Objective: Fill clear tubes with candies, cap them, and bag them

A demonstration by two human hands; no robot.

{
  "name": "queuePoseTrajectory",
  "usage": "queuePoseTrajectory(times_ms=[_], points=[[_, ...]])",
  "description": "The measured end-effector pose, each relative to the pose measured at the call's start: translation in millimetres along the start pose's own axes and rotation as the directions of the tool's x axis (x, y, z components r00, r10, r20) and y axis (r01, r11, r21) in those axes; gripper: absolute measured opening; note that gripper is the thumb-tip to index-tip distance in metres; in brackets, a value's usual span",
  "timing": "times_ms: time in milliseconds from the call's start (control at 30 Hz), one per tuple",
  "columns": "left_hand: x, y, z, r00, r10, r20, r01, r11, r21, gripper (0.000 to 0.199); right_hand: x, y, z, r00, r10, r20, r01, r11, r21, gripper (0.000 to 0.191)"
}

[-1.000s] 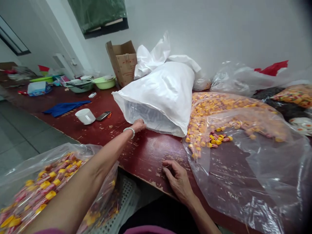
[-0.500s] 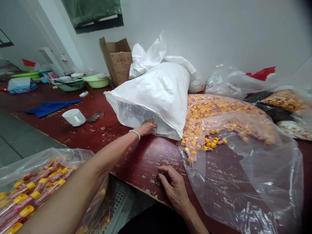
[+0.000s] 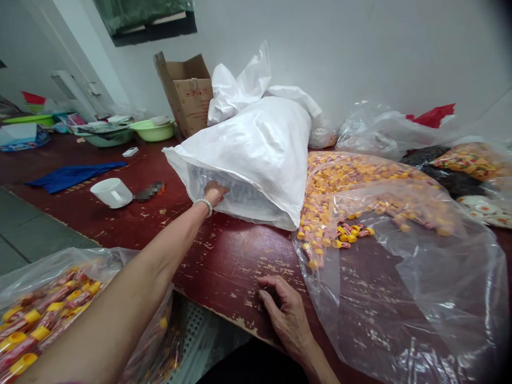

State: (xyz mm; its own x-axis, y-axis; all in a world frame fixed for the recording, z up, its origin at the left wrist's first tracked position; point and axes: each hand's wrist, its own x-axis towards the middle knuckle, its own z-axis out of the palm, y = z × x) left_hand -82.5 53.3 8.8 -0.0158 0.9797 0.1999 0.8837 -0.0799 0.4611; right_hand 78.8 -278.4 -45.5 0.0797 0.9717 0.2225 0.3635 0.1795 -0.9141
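Note:
My left hand (image 3: 216, 193) reaches into the mouth of a big white woven sack (image 3: 256, 144) that lies on the table. It is at the left part of the opening, close to the clear plastic lining (image 3: 244, 189); some fingers show stretched out, the rest are hard to make out. A beaded bracelet (image 3: 206, 205) is on that wrist. My right hand (image 3: 286, 309) rests on the table's front edge, loosely curved, thumb and forefinger apart, holding nothing. What is deeper in the sack stays hidden.
Right of the sack, a large clear bag (image 3: 400, 261) holds many yellow-capped pieces. Another bag of longer yellow-capped sticks (image 3: 44, 320) stands at lower left. A white mug (image 3: 111, 193), a blue cloth (image 3: 72, 175), green basins (image 3: 154, 130) and a cardboard box (image 3: 192, 104) are on the reddish-brown table (image 3: 228, 256).
My left hand has moved left and deeper along the sack's opening, away from the lower rim. The view has shifted slightly right. My right hand stays put.

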Motion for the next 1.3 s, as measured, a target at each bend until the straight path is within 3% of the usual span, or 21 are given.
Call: queuePoseTrajectory(times_ms=[100, 167, 333, 533, 667, 767, 867, 1033, 1133, 1300], points=[[1.5, 4.3, 3.8, 0.998, 0.069, 0.003, -0.069, 0.993, 0.096, 0.025, -0.1, -1.1, -1.2, 1.000, 0.007, -0.013, -0.007, 1.000, 0.010, 0.016], [1.1, 3.9, 2.5, 0.983, 0.174, 0.059, -0.181, 0.971, 0.155, 0.026, -0.3, -1.9, -1.6, 1.000, 0.010, -0.013, -0.010, 1.000, 0.012, 0.016], [1.3, 0.4, -0.3, 0.885, 0.395, 0.247, -0.452, 0.856, 0.251, 0.034, 0.0, -2.4, -1.9, 1.000, 0.021, -0.004, -0.021, 1.000, 0.008, 0.016], [10.7, 7.9, -2.5, 0.798, 0.498, 0.340, -0.591, 0.759, 0.274, 0.028, 1.4, -3.2, -2.6, 0.999, 0.038, -0.022, -0.037, 0.999, 0.006, 0.017], [9.5, 9.1, -12.4, 0.775, 0.522, 0.357, -0.615, 0.753, 0.235, 0.022, 0.9, -3.9, -2.4, 0.999, 0.030, -0.034, -0.030, 0.999, 0.012, 0.018], [4.6, 10.1, -15.8, 0.797, 0.505, 0.332, -0.580, 0.794, 0.182, 0.022, 0.7, -4.0, -1.9, 0.999, 0.008, -0.041, -0.008, 1.000, 0.016, 0.018], [1.2, 17.8, -8.6, 0.849, 0.443, 0.289, -0.492, 0.862, 0.125, 0.027, 0.9, -4.1, -1.9, 0.999, 0.006, -0.036, -0.005, 1.000, 0.018, 0.017], [1.9, 37.5, 18.6, 0.972, 0.153, 0.176, -0.172, 0.980, 0.097, 0.020, 1.0, -4.8, -2.8, 0.999, 0.018, -0.037, -0.016, 0.999, 0.034, 0.017], [4.4, 42.4, 31.4, 0.982, 0.012, 0.188, -0.026, 0.997, 0.068, 0.020, 1.6, -5.2, -3.1, 0.999, 0.022, -0.041, -0.021, 0.999, 0.041, 0.017], [9.8, 44.5, 39.5, 0.956, -0.114, 0.269, 0.122, 0.992, -0.012, 0.026, 2.2, -5.3, -3.6, 0.999, 0.026, -0.033, -0.025, 0.999, 0.045, 0.018]])
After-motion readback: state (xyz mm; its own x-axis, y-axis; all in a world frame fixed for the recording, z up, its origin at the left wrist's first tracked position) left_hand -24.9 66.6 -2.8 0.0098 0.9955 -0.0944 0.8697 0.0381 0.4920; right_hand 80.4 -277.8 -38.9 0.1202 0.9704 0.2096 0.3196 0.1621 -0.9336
